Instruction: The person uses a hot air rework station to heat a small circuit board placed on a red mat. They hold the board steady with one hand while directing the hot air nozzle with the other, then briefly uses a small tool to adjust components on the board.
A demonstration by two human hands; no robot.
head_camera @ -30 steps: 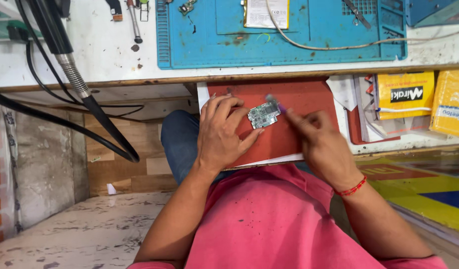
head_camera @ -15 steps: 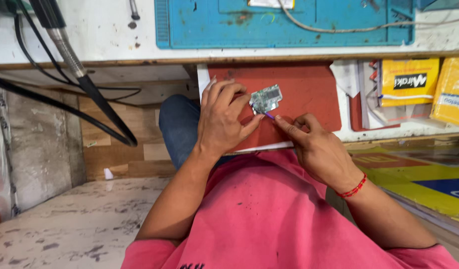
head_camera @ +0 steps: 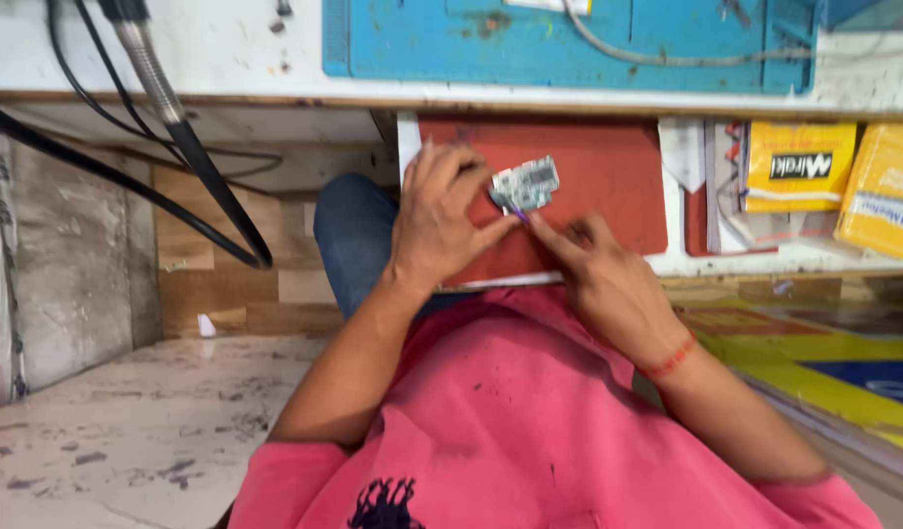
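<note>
Two hands meet over a small circuit board [head_camera: 526, 183] that lies on a red mat [head_camera: 608, 186] in a pulled-out drawer, just under the bench edge. The left hand [head_camera: 442, 220] rests flat-ish on the mat, its thumb and fingers closed around the board's left end, pinning it. The right hand [head_camera: 603, 279] pinches a thin purple-tipped tool [head_camera: 519, 211], whose tip touches the board's near-left corner; the tool's kind is too blurred to tell.

Doing this well, I judge, depends on a still board and a light tip. The left fingers should press on the edges only, off the components. The right wrist would be steadier resting on the mat than hovering. Short, shallow strokes suit such a small part; a slip could send the tip into the left thumb, which sits right beside it.

Right of the mat lie papers and yellow packets [head_camera: 799, 167]. On the bench beyond sits a blue mat [head_camera: 569, 44]; black cables [head_camera: 207, 176] hang at left.
</note>
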